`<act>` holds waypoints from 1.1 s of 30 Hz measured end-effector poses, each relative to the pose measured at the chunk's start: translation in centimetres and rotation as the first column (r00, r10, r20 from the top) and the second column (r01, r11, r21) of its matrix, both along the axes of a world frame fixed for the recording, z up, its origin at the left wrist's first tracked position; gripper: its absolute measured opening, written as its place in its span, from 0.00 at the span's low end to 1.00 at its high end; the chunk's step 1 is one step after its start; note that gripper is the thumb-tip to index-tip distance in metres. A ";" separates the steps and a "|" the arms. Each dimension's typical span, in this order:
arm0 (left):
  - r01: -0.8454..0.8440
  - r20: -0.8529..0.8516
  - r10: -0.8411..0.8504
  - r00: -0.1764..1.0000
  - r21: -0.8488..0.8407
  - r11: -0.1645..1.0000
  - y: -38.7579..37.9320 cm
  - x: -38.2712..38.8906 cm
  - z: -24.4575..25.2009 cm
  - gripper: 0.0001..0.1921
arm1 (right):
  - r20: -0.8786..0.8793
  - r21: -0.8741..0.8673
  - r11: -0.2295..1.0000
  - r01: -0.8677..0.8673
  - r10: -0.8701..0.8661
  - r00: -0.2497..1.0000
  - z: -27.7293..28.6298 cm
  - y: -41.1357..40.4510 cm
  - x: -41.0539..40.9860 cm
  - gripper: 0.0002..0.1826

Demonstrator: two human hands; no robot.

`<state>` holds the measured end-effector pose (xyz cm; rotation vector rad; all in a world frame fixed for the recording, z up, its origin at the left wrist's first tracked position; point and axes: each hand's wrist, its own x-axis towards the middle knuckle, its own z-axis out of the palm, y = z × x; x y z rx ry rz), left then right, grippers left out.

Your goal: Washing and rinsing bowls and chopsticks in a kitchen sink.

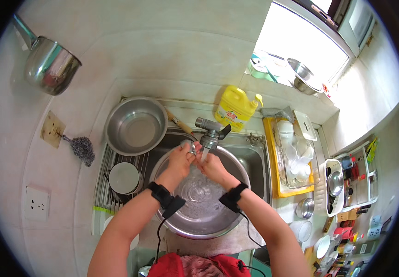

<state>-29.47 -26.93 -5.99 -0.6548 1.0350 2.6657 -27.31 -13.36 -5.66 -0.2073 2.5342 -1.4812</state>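
Observation:
My left hand (180,160) is closed on a small shiny, see-through item (188,145), partly hidden by its fingers. Beside it, my right hand (214,169) is cupped close to the same item under the running stream; whether it grips anything is hidden. Water pours from the metal faucet (209,138) between my hands. Below them a large stainless steel basin (203,234) holds rippling, bubbly water. The basin rests over the steel sink (259,169). Both wrists wear black straps with cables.
Left are an empty steel bowl (136,130), stacked white bowls (124,177) and a roll-up drying rack (104,194). Behind the faucet stands a yellow detergent jug (235,109). A wire basket (293,183) of white dishes sits right. A scrubber (82,150) and steel dipper (52,65) hang left.

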 end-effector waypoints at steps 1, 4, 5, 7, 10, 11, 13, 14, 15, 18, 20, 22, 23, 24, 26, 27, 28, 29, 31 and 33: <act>0.025 -0.028 -0.025 0.999 -0.011 1.000 0.5 0.3 -0.5 0.10 | -0.132 0.047 0.993 0.110 -0.103 0.986 -0.1 -0.6 -0.3 0.15; 0.032 0.036 -0.030 0.999 -0.054 0.998 -0.6 0.1 -0.3 0.10 | 0.066 0.124 0.988 -0.087 0.079 0.995 2.2 -0.4 0.1 0.12; 0.034 0.038 -0.032 0.999 -0.055 0.998 -0.9 -0.2 -0.3 0.10 | 0.067 0.123 0.989 -0.085 0.077 0.995 2.1 0.2 0.5 0.12; -0.162 0.095 0.157 0.983 0.047 0.986 -1.5 -1.0 -0.8 0.10 | 0.408 -0.133 0.989 -0.067 0.116 0.906 1.8 1.2 1.8 0.11; -0.101 0.169 0.080 0.982 0.122 0.987 0.4 -0.5 -2.6 0.08 | 0.201 -0.056 0.994 -0.091 0.101 0.974 2.4 1.1 3.5 0.10; -0.103 0.170 0.080 0.982 0.129 0.986 2.4 0.1 -2.9 0.08 | 0.202 -0.049 0.994 -0.093 0.101 0.974 2.1 1.2 4.3 0.10; 0.162 0.109 -0.120 0.987 -0.607 0.778 6.9 1.2 -3.3 0.07 | -0.130 0.435 0.899 -0.054 0.122 0.984 1.2 1.4 5.7 0.11; 0.158 0.109 -0.116 0.987 -0.604 0.781 7.5 1.2 -3.6 0.07 | -0.129 0.439 0.897 -0.059 0.127 0.983 1.8 1.5 6.2 0.11; 0.081 0.086 -0.036 0.996 -0.597 0.799 7.5 1.2 -3.9 0.08 | -0.114 0.550 0.833 -0.062 0.149 0.982 3.0 1.4 6.9 0.14; 0.084 0.098 -0.035 0.995 -0.556 0.827 7.0 1.0 -3.0 0.11 | -0.055 0.700 0.709 -0.086 0.174 0.983 5.2 1.6 8.5 0.21; 0.243 0.153 -0.191 0.970 -0.508 0.827 4.9 0.9 -1.7 0.19 | -0.127 0.693 0.721 -0.007 0.131 0.983 5.3 1.9 8.9 0.17; 0.342 0.130 -0.317 0.939 -0.286 0.895 2.5 0.4 -3.2 0.25 | -0.120 0.598 0.801 0.016 0.069 0.990 5.0 3.1 8.4 0.15; 0.400 0.065 -0.398 0.915 -0.274 0.875 1.6 0.8 -2.9 0.24 | -0.101 0.488 0.872 0.039 0.013 0.995 4.7 3.6 8.0 0.13; 0.464 -0.003 -0.482 0.876 -0.264 0.845 0.9 1.1 -2.7 0.23 | -0.101 0.487 0.872 0.049 0.001 0.995 4.3 4.0 7.6 0.13; 0.482 -0.029 -0.515 0.857 -0.309 0.820 -0.4 1.4 -2.2 0.23 | -0.020 0.315 0.949 0.030 -0.025 0.999 3.2 4.3 6.0 0.11; 0.534 0.009 -0.605 0.796 -0.480 0.696 -1.0 1.5 -1.3 0.21 | -0.005 0.266 0.964 0.028 -0.027 1.000 2.7 4.1 5.0 0.12; 0.559 0.067 -0.679 0.731 -0.629 0.540 -1.5 1.6 -0.7 0.20 | -0.004 0.259 0.965 0.035 -0.035 0.999 2.2 3.5 4.1 0.12; 0.563 0.070 -0.684 0.726 -0.633 0.532 -1.7 1.6 -0.3 0.20 | -0.021 0.274 0.961 0.025 -0.020 1.000 1.7 2.6 3.1 0.13; 0.440 0.125 -0.712 0.691 -0.854 0.277 -2.1 1.5 0.6 0.17 | -0.042 0.281 0.959 0.024 -0.012 0.999 0.6 0.8 1.2 0.14; 0.375 0.149 -0.682 0.716 -0.906 0.196 -3.4 1.3 3.6 0.17 | -0.063 0.210 0.978 -0.019 0.033 0.997 -0.1 -0.8 -0.5 0.12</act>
